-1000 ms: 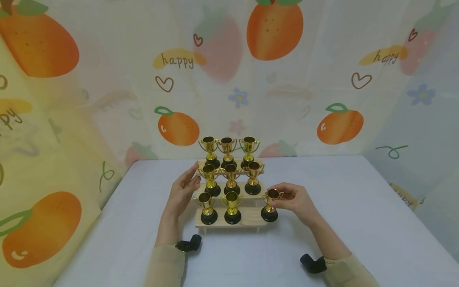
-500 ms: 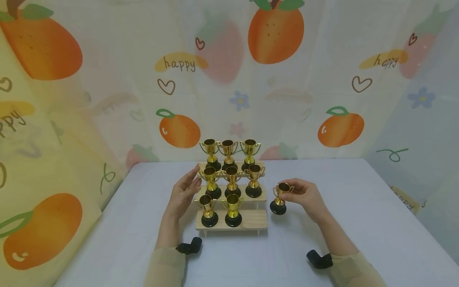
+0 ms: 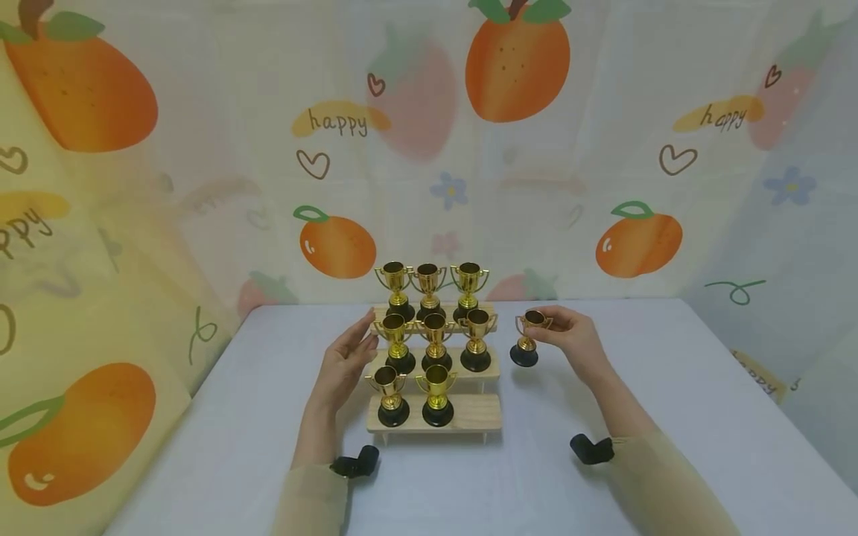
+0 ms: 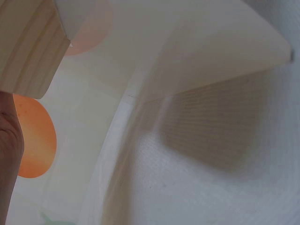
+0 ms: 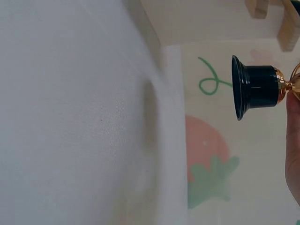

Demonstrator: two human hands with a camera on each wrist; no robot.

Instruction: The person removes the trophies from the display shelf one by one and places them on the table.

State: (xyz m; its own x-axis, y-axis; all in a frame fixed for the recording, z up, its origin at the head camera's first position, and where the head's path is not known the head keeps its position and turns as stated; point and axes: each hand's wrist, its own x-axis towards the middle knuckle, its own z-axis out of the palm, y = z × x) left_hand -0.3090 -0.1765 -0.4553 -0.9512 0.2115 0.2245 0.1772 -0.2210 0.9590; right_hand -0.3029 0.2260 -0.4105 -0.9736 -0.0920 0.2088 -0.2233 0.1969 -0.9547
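Note:
A gold trophy cup with a black base (image 3: 524,354) is pinched between the thumb and fingers of my right hand (image 3: 575,341), held off the table to the right of a three-tier wooden stand (image 3: 477,414). In the right wrist view its black base (image 5: 257,86) points away from the hand. My left hand (image 3: 343,366) is at the stand's left side, fingers extended near the upper tiers; whether they touch it I cannot tell. Three trophies (image 3: 429,289) stand on the top tier, three (image 3: 436,344) on the middle, and two (image 3: 438,398) on the bottom, whose right end is bare.
A white-covered table (image 3: 442,491) holds the stand. Behind it hangs a fruit-patterned cloth (image 3: 536,156), which also runs along the left and right sides. Black wrist cameras (image 3: 593,449) are worn on both wrists.
My right hand has lifted the trophy off the bottom tier's right end, moved it right, then farther back beside the middle tier. The left hand has stayed by the stand.

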